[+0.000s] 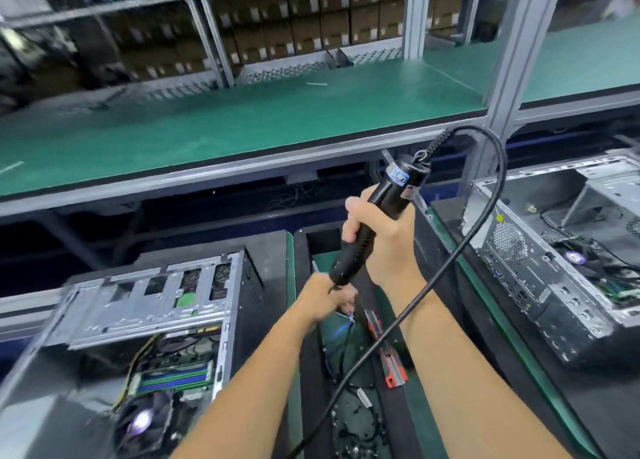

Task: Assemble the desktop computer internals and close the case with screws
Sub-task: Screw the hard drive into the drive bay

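Observation:
My right hand grips a black electric screwdriver held upright and tilted, its black cable looping to the right and down. My left hand is just under the screwdriver's tip, fingers curled there; what they hold is too small to tell. An open desktop case lies at the lower left, showing a drive cage, motherboard, memory slots and a fan. A second open case lies at the right.
Between the cases runs a narrow black tray with dark small parts, wires and a red and grey part. A green-matted shelf on an aluminium frame spans above. Racks of brown boxes stand behind.

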Tool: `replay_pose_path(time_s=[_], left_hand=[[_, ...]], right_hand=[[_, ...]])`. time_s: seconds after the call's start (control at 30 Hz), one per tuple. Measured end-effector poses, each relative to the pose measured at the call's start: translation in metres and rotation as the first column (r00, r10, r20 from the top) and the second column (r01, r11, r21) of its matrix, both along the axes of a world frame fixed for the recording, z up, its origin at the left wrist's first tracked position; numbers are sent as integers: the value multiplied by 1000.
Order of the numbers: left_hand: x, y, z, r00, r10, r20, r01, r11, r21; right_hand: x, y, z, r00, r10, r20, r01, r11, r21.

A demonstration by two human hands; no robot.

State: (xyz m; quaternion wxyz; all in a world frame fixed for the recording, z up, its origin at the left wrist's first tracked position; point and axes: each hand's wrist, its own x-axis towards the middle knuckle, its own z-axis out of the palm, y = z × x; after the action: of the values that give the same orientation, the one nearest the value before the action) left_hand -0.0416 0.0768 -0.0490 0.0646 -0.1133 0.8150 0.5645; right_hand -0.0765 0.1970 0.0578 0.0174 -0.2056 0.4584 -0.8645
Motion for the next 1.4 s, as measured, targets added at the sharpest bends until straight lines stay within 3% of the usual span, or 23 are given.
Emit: replay_pose_path(time_s=[0.07,0.17,0.3,0.47,0.77,1.13,1.3,1.4], left_hand=[[7,-16,23,992,109,-62,-104,992,76],[22,-40,50,955,274,-114,-221,912,345],[56,-72,70,929,338,-150,-185,775,604],[98,-128,74,923,347,-166,-128,684,718],[147,-222,70,941,299,-159,-103,699,707],[160,-243,53,935,311,-172,-85,667,740],[174,-258,51,958,184,-221,-42,849,526],[188,-272,48,978,164,-129,-106,923,369]], right_hand=[[1,-8,21,999,0,-41,-1,999,-44],[11,-30,43,998,-25,-61,20,997,-71],[34,-70,60,996,-57,-74,50,995,-91],[71,-131,74,995,-74,-65,65,989,-135],[122,-222,80,990,-131,-57,125,987,-98],[135,-259,74,989,-131,-73,137,987,79],[132,-268,63,995,-57,-78,68,986,150],[127,-274,58,995,-36,-92,53,981,188]])
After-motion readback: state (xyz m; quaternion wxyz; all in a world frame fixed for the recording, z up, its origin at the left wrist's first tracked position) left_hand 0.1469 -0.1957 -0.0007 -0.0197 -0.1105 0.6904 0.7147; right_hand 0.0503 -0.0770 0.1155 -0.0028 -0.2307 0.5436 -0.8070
